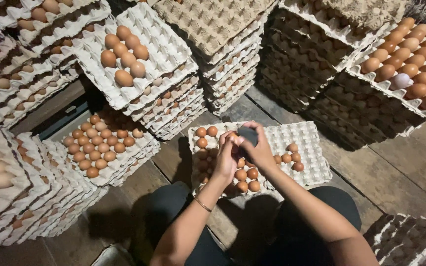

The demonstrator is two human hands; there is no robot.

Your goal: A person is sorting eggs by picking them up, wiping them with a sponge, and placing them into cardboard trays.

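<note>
My left hand, with a thin bracelet at the wrist, is closed around a brown egg. It holds the egg against a small dark grey object gripped in my right hand. Both hands hover over two pale cardboard egg trays lying side by side on the wooden floor. The left tray holds several brown eggs. The right tray has a few eggs near its left side.
Tall stacks of filled egg trays surround me: at the left, centre left, back and back right, the last with one pale egg. A stack of egg-free trays stands behind. More trays lie at the lower right.
</note>
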